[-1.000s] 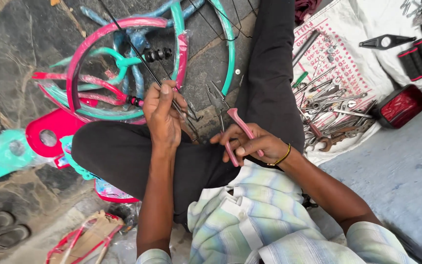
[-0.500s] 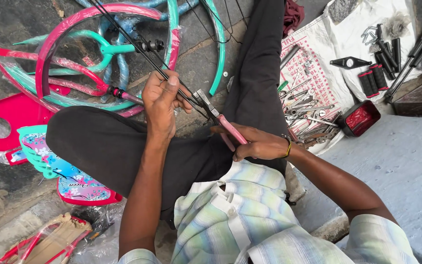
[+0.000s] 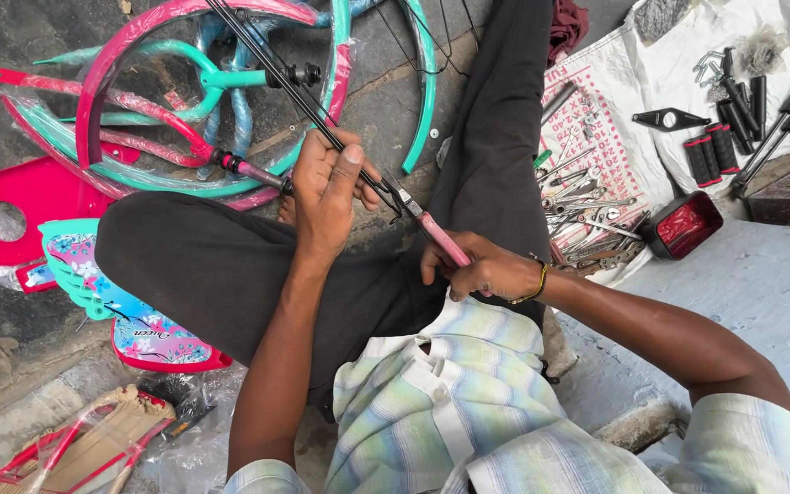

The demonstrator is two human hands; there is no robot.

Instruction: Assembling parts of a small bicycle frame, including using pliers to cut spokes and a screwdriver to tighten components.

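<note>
My left hand (image 3: 326,187) pinches a thin black cable (image 3: 272,69) that runs up to the top edge of the view. My right hand (image 3: 486,270) grips the pink handles of a pair of pliers (image 3: 432,229). The pliers' jaws meet the cable just right of my left thumb. Both hands hover over my crossed legs in black trousers (image 3: 230,274).
Pink and teal bicycle frame parts and mudguards (image 3: 230,82), some wrapped in plastic, lie on the stone floor at upper left. Pink and patterned panels (image 3: 130,320) sit at left. Spanners (image 3: 587,197), a red box (image 3: 688,224) and black grips (image 3: 706,151) lie on white sacking at right.
The view has shifted right and closer. My right hand has brought the pliers up so their jaws reach the cable held in my left hand.
</note>
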